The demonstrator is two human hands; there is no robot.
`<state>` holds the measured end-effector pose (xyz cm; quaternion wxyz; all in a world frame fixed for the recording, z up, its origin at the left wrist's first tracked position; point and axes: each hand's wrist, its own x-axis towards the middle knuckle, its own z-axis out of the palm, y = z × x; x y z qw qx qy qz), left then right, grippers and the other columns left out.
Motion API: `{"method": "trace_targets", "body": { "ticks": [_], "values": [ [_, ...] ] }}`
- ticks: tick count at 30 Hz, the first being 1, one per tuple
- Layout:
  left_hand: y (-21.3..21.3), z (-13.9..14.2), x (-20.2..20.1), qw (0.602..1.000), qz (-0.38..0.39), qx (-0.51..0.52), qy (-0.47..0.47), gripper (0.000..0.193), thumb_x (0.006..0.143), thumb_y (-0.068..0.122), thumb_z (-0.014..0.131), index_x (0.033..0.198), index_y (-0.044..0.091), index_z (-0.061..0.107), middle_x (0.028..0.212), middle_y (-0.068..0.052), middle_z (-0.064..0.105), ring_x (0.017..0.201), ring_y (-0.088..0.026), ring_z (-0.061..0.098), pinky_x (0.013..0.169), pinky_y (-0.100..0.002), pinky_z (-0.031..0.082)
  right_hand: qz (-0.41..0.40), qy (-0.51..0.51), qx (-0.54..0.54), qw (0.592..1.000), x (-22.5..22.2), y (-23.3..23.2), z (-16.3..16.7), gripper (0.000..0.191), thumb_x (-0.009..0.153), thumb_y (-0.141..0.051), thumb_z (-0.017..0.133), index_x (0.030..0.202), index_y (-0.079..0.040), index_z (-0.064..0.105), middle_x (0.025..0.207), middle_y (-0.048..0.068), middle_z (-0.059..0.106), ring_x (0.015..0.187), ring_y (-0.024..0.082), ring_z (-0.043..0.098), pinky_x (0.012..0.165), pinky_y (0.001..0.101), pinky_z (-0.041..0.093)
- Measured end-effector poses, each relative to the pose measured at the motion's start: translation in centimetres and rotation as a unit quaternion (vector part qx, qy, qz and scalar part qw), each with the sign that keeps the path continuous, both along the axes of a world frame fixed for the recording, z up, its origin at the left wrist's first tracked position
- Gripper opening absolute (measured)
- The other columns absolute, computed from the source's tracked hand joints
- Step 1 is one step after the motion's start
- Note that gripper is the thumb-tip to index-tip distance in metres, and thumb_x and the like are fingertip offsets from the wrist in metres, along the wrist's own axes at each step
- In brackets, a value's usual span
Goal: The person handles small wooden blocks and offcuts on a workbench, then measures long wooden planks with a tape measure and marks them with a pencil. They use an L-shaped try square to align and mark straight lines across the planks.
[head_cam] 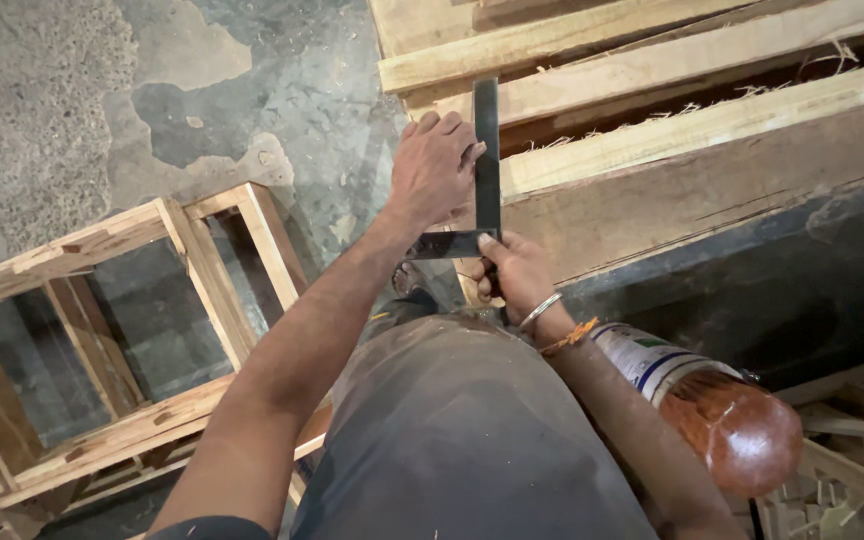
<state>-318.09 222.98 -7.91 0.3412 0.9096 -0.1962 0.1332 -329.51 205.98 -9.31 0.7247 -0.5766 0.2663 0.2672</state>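
- Metal is what our square (485, 180) is made of: a dark, flat tool bent into a corner shape, with one long arm and one short arm.
- We press it against the end of a thick wooden beam (692, 190), with the long arm pointing up and the short arm lying along the bottom.
- Our left hand (434, 165) lies flat on the long arm and the wood, fingers curled over and pushing down.
- Our right hand (514, 270) pinches the corner of the square, thumb on the short arm. It may also hold a thin dark thing, like a pencil, but we cannot tell.
- We think the square is stiff and hard, and light enough for one hand. Its smooth sides may slip on dusty wood, so the thicker short arm looks like the best place to grab.
- We think the beam is heavy and rough, with splinters at its edges.
- More wooden planks (572, 50) lie above it, and a wooden frame (202, 290) rests on the grey concrete floor (72, 90) to our left.
- A round bottle with an orange-red end (727, 420) sits under our right arm. What carries it is hidden.
- Our grey clothes (462, 430) hide what is below us, and the far end of the beam is cut off.
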Motion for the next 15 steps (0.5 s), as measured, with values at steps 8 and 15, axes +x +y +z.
{"method": "trace_targets", "body": {
  "ticks": [8,15],
  "values": [
    [0.4,0.2,-0.3,1.000,0.003,-0.014,0.020,0.013,0.093,0.023,0.070,0.090,0.011,0.067,0.096,-0.005,0.064,0.098,-0.029,0.059,0.087,-0.045,0.045,-0.036,-0.003,-0.027,0.999,-0.8,1.3,0.6,0.019,0.104,-0.021,0.057,0.093,-0.005,0.056,0.061,0.004,0.055,0.042,0.014,0.046,0.039,0.0306,0.039],
    [0.5,0.5,-0.2,1.000,-0.002,-0.013,0.023,0.014,0.092,0.023,0.070,0.089,0.010,0.067,0.096,-0.006,0.064,0.098,-0.031,0.059,0.086,-0.047,0.045,-0.164,-0.053,0.019,0.985,-0.9,0.6,0.6,0.020,0.107,-0.023,0.057,0.093,-0.009,0.054,0.064,0.000,0.053,0.045,0.009,0.044,0.040,0.0280,0.036]
  ]
}}
